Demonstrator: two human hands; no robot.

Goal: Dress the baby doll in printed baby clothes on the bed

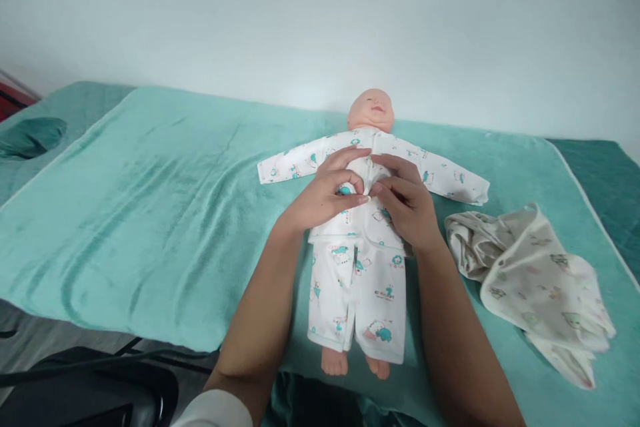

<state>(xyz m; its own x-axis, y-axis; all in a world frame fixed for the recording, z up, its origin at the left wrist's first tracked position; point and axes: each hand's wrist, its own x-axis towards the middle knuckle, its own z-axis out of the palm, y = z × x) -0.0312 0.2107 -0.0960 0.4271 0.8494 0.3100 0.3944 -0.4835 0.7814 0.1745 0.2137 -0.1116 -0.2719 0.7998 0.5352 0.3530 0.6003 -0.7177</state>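
Note:
A baby doll [371, 111] lies on its back, head toward the wall and bare feet toward me. It wears a white printed baby jacket [295, 161] with both sleeves spread out sideways, and matching trousers [381, 297]. My left hand [340, 187] pinches the jacket's front edge at the chest, index finger stretched upward. Close against it, my right hand [404, 195] has its fingers closed on the other front edge. The fingertips of the two hands nearly meet at the middle of the jacket. Any fastener between them is too small to make out.
A crumpled, cream printed baby garment [543, 280] lies to the right of the doll. Beneath everything is a green plush blanket [165, 213], with a pale wall [300, 27] behind it. A black chair-like object [85, 387] and cables stand at the lower left.

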